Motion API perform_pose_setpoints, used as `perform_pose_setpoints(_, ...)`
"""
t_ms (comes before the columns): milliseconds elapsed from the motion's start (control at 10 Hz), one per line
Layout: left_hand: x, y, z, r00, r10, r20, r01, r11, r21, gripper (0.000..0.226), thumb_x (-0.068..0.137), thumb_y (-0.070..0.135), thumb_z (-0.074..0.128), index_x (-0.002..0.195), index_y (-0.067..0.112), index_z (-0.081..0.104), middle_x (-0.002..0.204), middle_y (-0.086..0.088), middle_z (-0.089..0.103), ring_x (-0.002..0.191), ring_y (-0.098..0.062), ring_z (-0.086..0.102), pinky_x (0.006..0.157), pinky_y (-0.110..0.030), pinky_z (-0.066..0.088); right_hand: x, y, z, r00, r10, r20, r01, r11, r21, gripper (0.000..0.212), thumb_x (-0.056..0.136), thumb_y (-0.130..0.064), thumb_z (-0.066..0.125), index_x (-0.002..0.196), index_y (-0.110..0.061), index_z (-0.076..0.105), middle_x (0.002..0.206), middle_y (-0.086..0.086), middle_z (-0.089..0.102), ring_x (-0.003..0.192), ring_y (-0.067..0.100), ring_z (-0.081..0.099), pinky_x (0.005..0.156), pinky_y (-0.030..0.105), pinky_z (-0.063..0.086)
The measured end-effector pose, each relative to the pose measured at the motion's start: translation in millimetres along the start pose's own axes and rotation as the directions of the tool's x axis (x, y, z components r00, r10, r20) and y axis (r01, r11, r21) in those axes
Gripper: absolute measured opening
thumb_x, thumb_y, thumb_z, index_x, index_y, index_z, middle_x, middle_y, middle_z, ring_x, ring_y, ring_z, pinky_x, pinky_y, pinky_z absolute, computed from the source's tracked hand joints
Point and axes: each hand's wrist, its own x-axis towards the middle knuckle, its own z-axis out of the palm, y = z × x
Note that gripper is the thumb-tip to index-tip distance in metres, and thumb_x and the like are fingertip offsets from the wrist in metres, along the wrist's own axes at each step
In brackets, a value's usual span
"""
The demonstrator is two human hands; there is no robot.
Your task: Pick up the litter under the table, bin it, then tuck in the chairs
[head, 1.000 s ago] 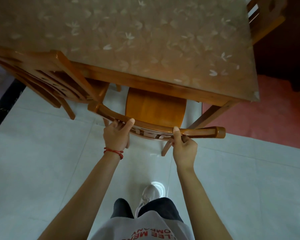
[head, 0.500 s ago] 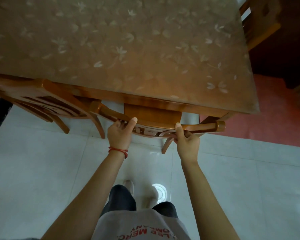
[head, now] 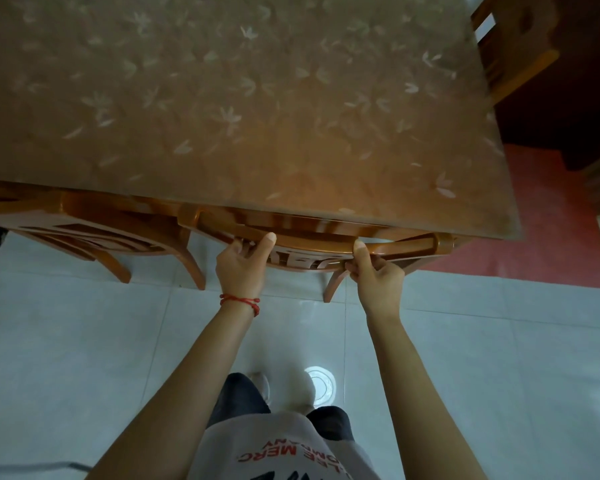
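Across the upper two thirds of the frame lies the table (head: 243, 109), its top under a clear cover printed with pale flowers, its near edge running along the middle of the picture. We read that edge as the stop for the chair we are tucking in.

Just below that edge, centre frame, the chair (head: 312, 244) shows only its curved top rail and carved back; the seat is hidden under the tabletop, so we judge it nearly or fully home. A rear leg stands on the pale tiled floor (head: 84, 341) lower down.

At the left of the frame a second chair (head: 94, 237) sits close under the table edge too, and a third chair (head: 510, 46) stands in the upper right corner beyond the table. A red mat (head: 551, 237) covers the floor at right.

Our left hand (head: 241, 268) grips the rail from behind, thumb laid up along the top, fingers curled round the far side. Our right hand (head: 378, 275) holds the rail to the right of centre, thumb pressed on top, fingers folded beneath. We hold wide apart, we think, so the chair goes in straight rather than swinging. A red cord bracelet (head: 240, 301) circles the left wrist.

We see no litter or bin on the floor shown.
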Motion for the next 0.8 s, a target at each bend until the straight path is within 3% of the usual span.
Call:
perform_pose_setpoints(200,1.0,-1.3,-1.3,1.000,-0.007,0.013,0.007,1.000,0.030,0.026,0.077,0.035,0.067,0.077,0.008,0.064,0.072,-0.001,0.064,0.072,-0.003,0.058,0.065,-0.017,0.040,-1.1,-2.2,0.5,1.000,0.004,-0.003,-0.004,1.000,-0.019,0.039,0.084,-0.042,0.055,0.063,-0.011,0.061,0.080,0.030,0.066,0.079,0.042,0.064,0.080,0.057,0.052)
perform_pose_setpoints(300,-0.5,-0.3,-1.6,1.000,-0.006,0.027,0.006,1.000,0.014,0.024,0.078,0.034,0.067,0.079,0.010,0.064,0.078,-0.002,0.066,0.075,-0.003,0.058,0.070,-0.019,0.042,-0.6,-0.9,-0.3,1.000,0.009,0.009,-0.009,1.000,-0.009,0.040,0.085,-0.041,0.055,0.066,-0.006,0.062,0.072,0.021,0.068,0.076,0.036,0.066,0.079,0.049,0.055)
perform_pose_setpoints(400,-3.4,2.2,-2.8,0.999,-0.018,0.039,0.018,1.000,0.008,0.023,0.078,0.033,0.067,0.081,0.011,0.063,0.079,-0.002,0.065,0.075,-0.005,0.057,0.071,-0.019,0.040,0.5,-0.1,-1.9,0.999,0.009,0.034,-0.009,1.000,-0.006,0.036,0.086,-0.041,0.055,0.064,-0.013,0.061,0.066,0.005,0.066,0.071,0.024,0.067,0.072,0.036,0.055)
perform_pose_setpoints(500,-4.4,4.7,-4.0,0.999,-0.026,0.042,0.025,0.999,0.045,0.026,0.079,0.036,0.065,0.078,0.010,0.061,0.068,0.005,0.060,0.069,0.000,0.053,0.062,-0.014,0.036,-0.2,2.4,-3.5,0.999,-0.007,0.032,0.007,1.000,-0.014,0.040,0.086,-0.043,0.053,0.062,-0.012,0.060,0.060,0.001,0.063,0.063,0.015,0.062,0.059,0.023,0.046)
perform_pose_setpoints(600,-5.7,9.3,-7.2,0.996,-0.048,0.080,0.041,0.995,0.095,0.027,0.081,0.037,0.062,0.084,0.010,0.061,0.074,0.004,0.060,0.071,-0.006,0.053,0.067,-0.020,0.038,-1.8,0.3,-4.6,0.998,-0.003,0.058,0.006,0.999,-0.040,0.039,0.087,-0.044,0.051,0.061,-0.015,0.058,0.061,0.001,0.062,0.066,0.018,0.062,0.060,0.024,0.044)
perform_pose_setpoints(700,-12.1,6.2,-14.6,0.994,-0.031,0.105,0.018,0.992,0.123,0.031,0.084,0.032,0.059,0.100,0.005,0.061,0.093,-0.008,0.062,0.089,-0.020,0.055,0.083,-0.033,0.043,-1.9,1.5,-10.1,0.993,0.004,0.122,0.002,0.999,-0.047,0.033,0.088,-0.041,0.049,0.066,-0.018,0.056,0.067,0.001,0.061,0.077,0.023,0.062,0.075,0.032,0.048)
perform_pose_setpoints(800,-28.2,-1.5,-28.5,0.994,-0.030,0.103,0.003,0.969,0.248,0.043,0.086,0.026,0.057,0.124,0.006,0.050,0.126,-0.016,0.056,0.116,-0.028,0.051,0.096,-0.035,0.039,-12.7,7.2,-21.7,0.988,-0.022,0.154,0.040,0.992,-0.116,0.020,0.090,-0.028,0.048,0.088,-0.012,0.061,0.084,0.002,0.062,0.076,0.013,0.057,0.073,0.025,0.043)
